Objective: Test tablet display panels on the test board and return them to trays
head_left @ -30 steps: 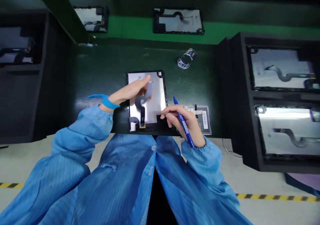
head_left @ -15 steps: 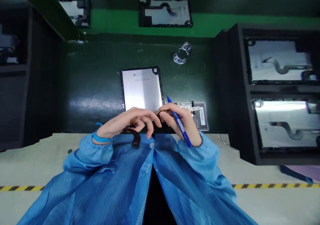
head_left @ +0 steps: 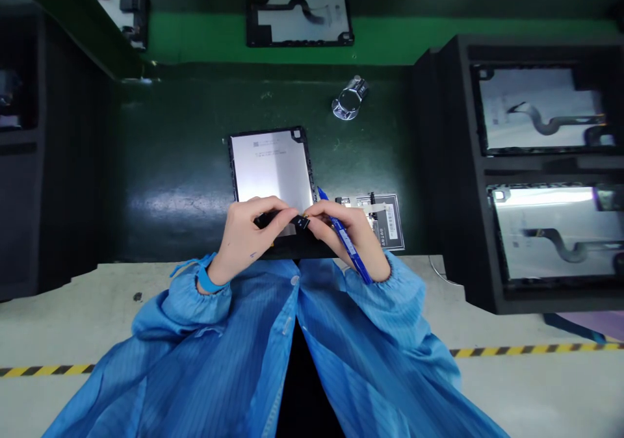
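Note:
My left hand (head_left: 258,233) is closed on a black flex cable (head_left: 300,221), thumb and fingers pinching it near its connector end. My right hand (head_left: 353,230) pinches at that same end with thumb and forefinger, fingertips close to the left ones. A blue pen-shaped tool (head_left: 347,240) with a pointed tip and pale print lies across the right hand, tip pointing away from me. Beneath and beyond my hands is a tablet display panel (head_left: 270,165), silver back facing up in a black frame. Its near part is partly hidden by my hands.
Right of my hands lies a dark flat part with a white label (head_left: 390,223). A shiny metal cylinder (head_left: 350,98) stands farther back. More display panels rest on the green ledge (head_left: 299,17) and in the black rack (head_left: 541,110) at right. Another black rack (head_left: 68,165) stands at left.
My left hand has turned from loosely curled fingers to a thumb pinch on the cable, whose dangling part swung up toward the right hand. The view has shifted slightly.

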Motion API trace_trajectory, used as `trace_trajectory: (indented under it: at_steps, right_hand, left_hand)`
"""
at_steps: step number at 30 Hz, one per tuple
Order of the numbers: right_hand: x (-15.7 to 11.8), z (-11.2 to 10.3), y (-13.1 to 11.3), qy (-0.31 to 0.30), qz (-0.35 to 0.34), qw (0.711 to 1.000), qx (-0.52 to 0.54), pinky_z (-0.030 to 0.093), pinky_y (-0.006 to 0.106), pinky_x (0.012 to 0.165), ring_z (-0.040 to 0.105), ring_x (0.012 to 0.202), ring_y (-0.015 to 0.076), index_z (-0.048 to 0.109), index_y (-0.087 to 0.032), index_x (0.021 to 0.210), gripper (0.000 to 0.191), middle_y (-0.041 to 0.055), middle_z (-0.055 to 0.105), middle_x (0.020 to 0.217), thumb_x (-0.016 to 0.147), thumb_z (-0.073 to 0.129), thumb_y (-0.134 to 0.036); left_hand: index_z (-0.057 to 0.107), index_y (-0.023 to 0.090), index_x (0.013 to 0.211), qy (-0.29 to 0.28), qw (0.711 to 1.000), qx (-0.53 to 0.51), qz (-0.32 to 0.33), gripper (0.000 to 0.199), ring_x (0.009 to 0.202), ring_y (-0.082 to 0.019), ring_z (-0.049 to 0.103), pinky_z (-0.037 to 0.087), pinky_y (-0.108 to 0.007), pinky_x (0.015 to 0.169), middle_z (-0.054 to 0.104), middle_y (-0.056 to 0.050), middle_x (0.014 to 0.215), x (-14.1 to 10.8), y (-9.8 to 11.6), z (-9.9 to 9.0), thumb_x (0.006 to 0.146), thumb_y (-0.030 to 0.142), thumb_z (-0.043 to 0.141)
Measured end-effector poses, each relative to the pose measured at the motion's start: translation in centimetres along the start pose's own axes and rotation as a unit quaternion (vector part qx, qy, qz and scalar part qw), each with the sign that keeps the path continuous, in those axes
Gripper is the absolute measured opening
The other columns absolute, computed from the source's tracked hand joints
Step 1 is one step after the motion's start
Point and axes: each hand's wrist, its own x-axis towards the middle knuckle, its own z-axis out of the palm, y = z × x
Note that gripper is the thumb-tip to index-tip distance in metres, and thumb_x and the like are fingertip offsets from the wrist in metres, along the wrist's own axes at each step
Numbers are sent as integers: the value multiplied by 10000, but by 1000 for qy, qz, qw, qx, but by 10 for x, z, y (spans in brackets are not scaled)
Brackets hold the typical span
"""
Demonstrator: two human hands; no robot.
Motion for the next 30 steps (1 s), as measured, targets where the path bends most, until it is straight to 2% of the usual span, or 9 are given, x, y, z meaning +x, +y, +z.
trace_trajectory:
  at_steps: [6,14,23,30]
  right_hand:
    - [-1,-1,-2,-2,22,1000,-15,377,241,576,449,553,95,653,-177,859,222,-34,558,640,975,598,-358]
    - [0,-1,-1,7,25,999,-33,393,242,595,517,576,103,659,-178,865,212,-23,609,669,970,599,-351]
    - [1,-1,-3,4,25,999,-47,392,242,590,504,560,101,661,-178,861,205,-24,618,662,967,594,-340]
    - [0,-2,-5,-10,25,998,-56,383,241,594,494,565,101,655,-183,865,169,-26,605,661,964,584,-299]
  left_hand:
    - [721,224,725,68,994,75,37,196,640,-142,661,508,-277,654,749,14,702,-3,-4,7,899,292,660]
    - [705,217,703,99,984,119,82,225,591,-138,647,499,-288,645,721,19,644,-4,-2,9,910,291,658]
    - [699,209,717,103,978,145,109,200,582,-129,628,489,-287,650,718,19,644,-5,-4,8,907,267,678]
    - [714,219,702,73,987,115,80,184,585,-142,647,506,-286,636,724,19,641,-5,-1,5,873,286,706]
